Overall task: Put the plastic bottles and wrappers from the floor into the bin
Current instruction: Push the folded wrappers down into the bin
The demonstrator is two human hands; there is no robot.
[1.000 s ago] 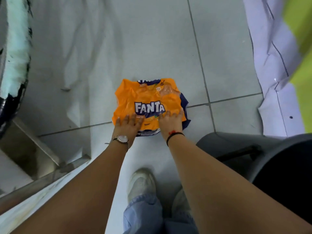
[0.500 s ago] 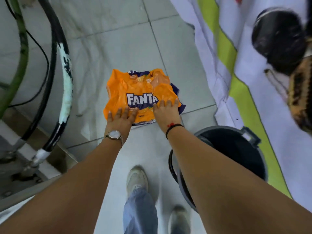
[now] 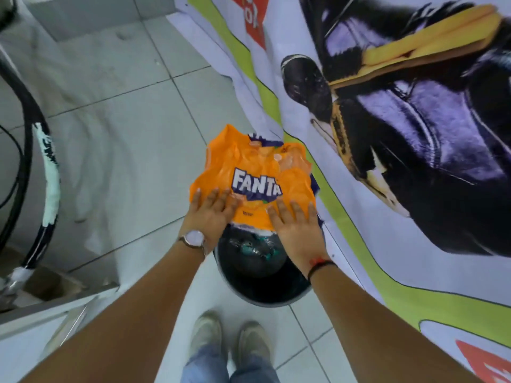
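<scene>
An orange Fanta wrapper (image 3: pixel 254 172), crumpled plastic film with a blue edge, hangs in the air between both my hands. My left hand (image 3: pixel 211 217) grips its near left edge and my right hand (image 3: pixel 296 225) grips its near right edge. Right under the wrapper's near edge stands the round black bin (image 3: pixel 260 295), its far rim hidden by the wrapper. Inside the bin I see crushed clear plastic bottles (image 3: pixel 253 248) with greenish parts.
A large printed banner (image 3: pixel 414 134) lies on the tiled floor to the right of the bin. At the left a black-and-white hose (image 3: pixel 49 172) curves along a step edge. My two shoes (image 3: pixel 229 338) stand just before the bin.
Both hands have carried the wrapper up from the floor and to the right, until it sits over the bin's far side. The view swung right, showing the bin's inside and more banner.
</scene>
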